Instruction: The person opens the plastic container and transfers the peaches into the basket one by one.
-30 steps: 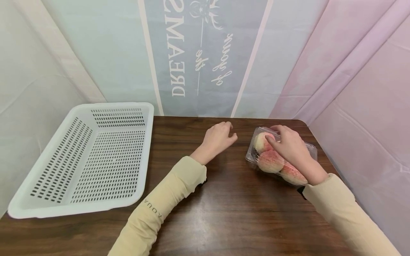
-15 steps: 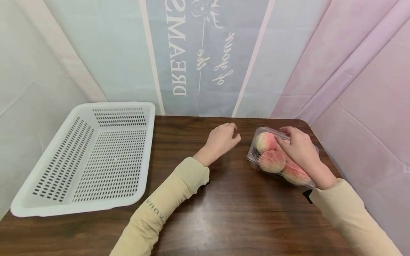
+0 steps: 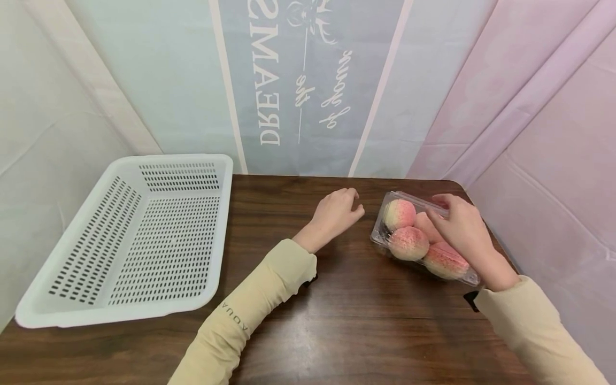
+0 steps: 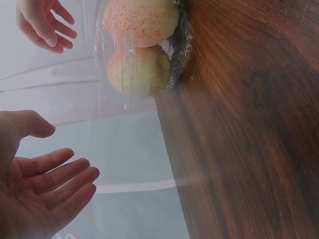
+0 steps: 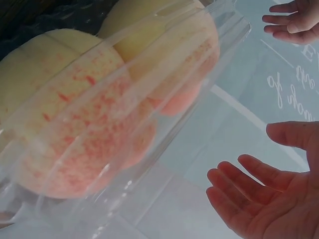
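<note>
A clear plastic clamshell box (image 3: 377, 235) with several pink and cream peaches (image 3: 408, 243) in it stands at the right of the table. My right hand (image 3: 457, 222) hovers above the box's right part, its fingers loosely bent and holding nothing; the right wrist view shows the hand (image 5: 264, 191) apart from the lid. Left of the box, my left hand (image 3: 337, 211) hangs over the table with relaxed fingers. In the left wrist view nothing lies between this hand's (image 4: 45, 179) thumb and fingers, and the box is a short way off.
A white perforated plastic basket (image 3: 218, 251) stands on the left of the brown wooden table (image 3: 327, 321). Printed cloth (image 3: 308, 96) hangs behind the table's back edge, and pale fabric walls (image 3: 558, 176) rise on both sides.
My right hand has moved to the right over the box, so more of the peaches shows. The left hand has shifted slightly right. Box and basket stay in place.
</note>
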Motion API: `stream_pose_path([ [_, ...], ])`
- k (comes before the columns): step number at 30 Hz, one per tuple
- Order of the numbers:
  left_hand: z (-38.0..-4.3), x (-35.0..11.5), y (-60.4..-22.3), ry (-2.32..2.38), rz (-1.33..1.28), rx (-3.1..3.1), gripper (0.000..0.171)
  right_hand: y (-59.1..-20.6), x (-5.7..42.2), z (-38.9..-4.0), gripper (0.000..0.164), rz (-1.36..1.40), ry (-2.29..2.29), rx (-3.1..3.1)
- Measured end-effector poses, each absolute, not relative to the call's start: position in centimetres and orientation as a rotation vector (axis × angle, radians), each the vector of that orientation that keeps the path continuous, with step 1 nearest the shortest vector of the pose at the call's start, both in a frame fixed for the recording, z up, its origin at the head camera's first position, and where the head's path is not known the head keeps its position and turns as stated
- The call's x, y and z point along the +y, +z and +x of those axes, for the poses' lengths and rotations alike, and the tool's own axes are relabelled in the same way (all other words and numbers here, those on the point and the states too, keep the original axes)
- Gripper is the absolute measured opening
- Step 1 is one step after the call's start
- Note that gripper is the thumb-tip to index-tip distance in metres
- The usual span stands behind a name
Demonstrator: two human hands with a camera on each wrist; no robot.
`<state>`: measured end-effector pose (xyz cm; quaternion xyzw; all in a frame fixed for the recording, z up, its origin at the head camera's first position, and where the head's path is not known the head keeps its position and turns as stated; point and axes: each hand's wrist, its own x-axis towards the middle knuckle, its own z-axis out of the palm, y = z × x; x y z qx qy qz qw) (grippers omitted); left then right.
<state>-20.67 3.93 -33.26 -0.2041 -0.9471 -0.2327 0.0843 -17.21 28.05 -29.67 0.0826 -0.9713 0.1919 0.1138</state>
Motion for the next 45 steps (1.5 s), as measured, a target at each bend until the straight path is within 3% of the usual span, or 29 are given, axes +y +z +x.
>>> stream_pose_path([
  [45,-20.4,5.5,-33.5,-0.929,-0.601,-2.876,0.025,-31.2,32.5,-15.1,0.044,-0.130,0.654,-2.780],
])
